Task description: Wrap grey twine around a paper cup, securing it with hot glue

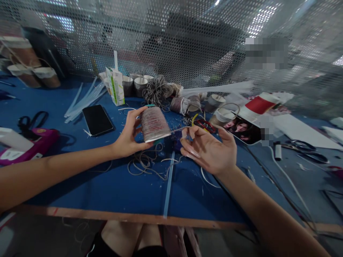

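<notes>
My left hand (131, 134) grips a spool of grey cord (154, 124) by its two ends, thumb below and fingers above, held over the table. Bands of reddish core show between the cord's turns. From the spool's lower right a strand of cord (178, 130) runs across to my right hand (207, 146). That hand is turned palm up, its thumb and fingertips pinching the strand. Beneath the spool, loose loops of thin cord (144, 162) lie on the blue table (128, 200).
A black phone (98, 120), clear strips (85, 101) and a drink carton (115, 86) stand left. Behind are several cord spools and a tangled grey bundle (158, 91). Scissors (308, 150), a red-banded spool (261, 105) and a lit screen (242, 130) lie right. Perforated metal (160, 43) backs the table.
</notes>
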`<action>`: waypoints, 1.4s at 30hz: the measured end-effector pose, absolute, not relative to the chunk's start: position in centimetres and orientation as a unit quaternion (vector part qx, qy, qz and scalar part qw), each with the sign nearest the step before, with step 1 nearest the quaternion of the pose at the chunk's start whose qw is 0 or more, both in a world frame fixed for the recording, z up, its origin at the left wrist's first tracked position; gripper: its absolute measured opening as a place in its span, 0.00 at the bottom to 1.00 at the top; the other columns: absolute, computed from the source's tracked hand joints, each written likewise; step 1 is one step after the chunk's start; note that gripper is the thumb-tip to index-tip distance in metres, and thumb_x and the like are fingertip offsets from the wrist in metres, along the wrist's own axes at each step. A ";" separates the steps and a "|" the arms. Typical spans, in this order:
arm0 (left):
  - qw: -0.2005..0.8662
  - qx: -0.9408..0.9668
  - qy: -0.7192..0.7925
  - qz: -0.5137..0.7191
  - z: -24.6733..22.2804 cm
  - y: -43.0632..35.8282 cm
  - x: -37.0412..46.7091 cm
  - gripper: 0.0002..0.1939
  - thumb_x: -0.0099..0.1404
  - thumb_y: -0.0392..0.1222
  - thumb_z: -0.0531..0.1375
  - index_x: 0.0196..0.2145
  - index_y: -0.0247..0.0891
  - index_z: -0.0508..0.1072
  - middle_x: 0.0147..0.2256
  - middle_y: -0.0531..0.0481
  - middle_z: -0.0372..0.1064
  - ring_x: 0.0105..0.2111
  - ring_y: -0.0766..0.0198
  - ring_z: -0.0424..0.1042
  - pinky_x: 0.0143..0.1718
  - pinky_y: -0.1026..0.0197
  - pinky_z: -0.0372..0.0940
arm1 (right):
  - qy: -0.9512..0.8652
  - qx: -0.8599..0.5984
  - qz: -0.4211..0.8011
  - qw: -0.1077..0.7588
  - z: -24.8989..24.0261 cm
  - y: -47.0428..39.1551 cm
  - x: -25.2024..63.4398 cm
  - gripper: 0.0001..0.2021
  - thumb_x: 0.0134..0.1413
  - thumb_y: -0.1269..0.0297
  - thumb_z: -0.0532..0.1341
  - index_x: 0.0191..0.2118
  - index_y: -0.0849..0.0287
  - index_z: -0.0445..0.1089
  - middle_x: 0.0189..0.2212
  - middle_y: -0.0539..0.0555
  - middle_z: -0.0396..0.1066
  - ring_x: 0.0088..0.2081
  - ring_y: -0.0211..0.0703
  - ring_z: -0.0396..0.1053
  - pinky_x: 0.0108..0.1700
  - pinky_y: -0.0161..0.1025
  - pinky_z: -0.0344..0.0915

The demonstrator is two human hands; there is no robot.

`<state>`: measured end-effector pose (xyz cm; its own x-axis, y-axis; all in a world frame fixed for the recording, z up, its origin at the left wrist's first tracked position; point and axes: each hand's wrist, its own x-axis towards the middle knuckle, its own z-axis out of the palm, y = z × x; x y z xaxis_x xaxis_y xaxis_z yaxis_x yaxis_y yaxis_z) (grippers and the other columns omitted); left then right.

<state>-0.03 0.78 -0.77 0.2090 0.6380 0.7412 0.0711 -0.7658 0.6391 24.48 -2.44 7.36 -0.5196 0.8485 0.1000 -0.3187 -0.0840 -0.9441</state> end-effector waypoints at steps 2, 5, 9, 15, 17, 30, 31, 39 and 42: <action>0.241 0.739 0.236 0.583 -0.7 0.8 0.0 0.46 0.56 0.53 0.70 0.65 0.56 0.51 0.60 0.45 0.47 0.60 0.50 0.62 0.56 0.49 0.71 | -0.512 -0.263 0.699 0.425 7.3 -2.3 24.5 0.19 0.55 0.46 0.55 0.31 0.56 0.72 0.33 0.55 0.70 0.22 0.38 0.56 0.25 0.41 0.60; 0.240 0.742 0.234 0.581 -0.6 0.7 -0.1 0.46 0.56 0.53 0.70 0.65 0.56 0.51 0.60 0.45 0.47 0.60 0.50 0.62 0.57 0.49 0.70 | -0.489 -0.300 0.701 0.424 7.0 -2.0 24.6 0.18 0.55 0.49 0.54 0.31 0.57 0.73 0.33 0.56 0.72 0.25 0.42 0.63 0.27 0.42 0.65; 0.255 0.738 0.238 0.578 -0.6 0.6 -0.1 0.45 0.56 0.54 0.69 0.65 0.57 0.51 0.61 0.45 0.47 0.59 0.50 0.63 0.55 0.49 0.72 | -0.483 -0.370 0.650 0.456 5.6 -1.3 24.8 0.15 0.54 0.52 0.56 0.32 0.58 0.73 0.37 0.58 0.75 0.34 0.47 0.71 0.38 0.47 0.72; 0.282 0.735 0.275 0.552 -0.7 0.5 -0.2 0.46 0.55 0.51 0.70 0.65 0.56 0.51 0.60 0.43 0.47 0.55 0.51 0.66 0.51 0.49 0.74 | -0.578 -0.390 0.262 0.667 3.9 -0.2 25.6 0.03 0.50 0.62 0.64 0.30 0.53 0.72 0.39 0.53 0.75 0.47 0.49 0.72 0.55 0.49 0.66; 0.275 0.740 0.289 0.542 -0.6 0.5 -0.3 0.46 0.54 0.47 0.71 0.65 0.56 0.53 0.59 0.44 0.48 0.54 0.52 0.65 0.50 0.50 0.75 | -0.627 -0.315 0.192 0.686 4.1 -0.7 25.7 0.04 0.53 0.62 0.64 0.35 0.53 0.73 0.44 0.54 0.75 0.53 0.51 0.71 0.57 0.51 0.65; 0.254 0.746 0.303 0.536 -0.4 0.6 -0.4 0.48 0.49 0.43 0.74 0.64 0.56 0.57 0.55 0.46 0.51 0.52 0.55 0.65 0.50 0.50 0.75 | -0.860 -0.248 0.265 0.358 5.8 -4.0 24.8 0.14 0.64 0.54 0.53 0.29 0.52 0.65 0.52 0.47 0.78 0.39 0.50 0.59 0.47 0.53 0.55; 0.253 0.746 0.300 0.538 -0.5 0.7 -0.4 0.48 0.49 0.45 0.74 0.64 0.55 0.57 0.55 0.45 0.51 0.52 0.54 0.65 0.49 0.50 0.75 | -0.862 -0.247 0.268 0.353 5.9 -3.9 24.7 0.14 0.64 0.54 0.52 0.29 0.52 0.65 0.52 0.47 0.78 0.38 0.50 0.59 0.47 0.53 0.55; 0.252 0.748 0.298 0.537 -0.4 0.6 -0.5 0.47 0.50 0.47 0.74 0.64 0.55 0.57 0.56 0.44 0.51 0.53 0.53 0.64 0.49 0.50 0.75 | -0.864 -0.244 0.277 0.344 5.8 -3.9 24.6 0.14 0.65 0.55 0.51 0.29 0.52 0.65 0.54 0.49 0.77 0.39 0.51 0.58 0.46 0.54 0.54; 0.253 0.748 0.295 0.537 -0.4 0.7 -0.5 0.47 0.50 0.45 0.73 0.64 0.55 0.57 0.56 0.44 0.51 0.55 0.52 0.63 0.49 0.50 0.75 | -0.862 -0.243 0.281 0.344 5.8 -3.9 24.6 0.15 0.66 0.56 0.50 0.29 0.52 0.65 0.54 0.48 0.77 0.39 0.50 0.58 0.47 0.54 0.54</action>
<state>-0.48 0.65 -0.45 0.2480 0.7143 0.6544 0.1695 -0.6971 0.6967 24.64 -3.88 5.83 -0.6454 0.6126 0.4561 0.2256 0.7234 -0.6525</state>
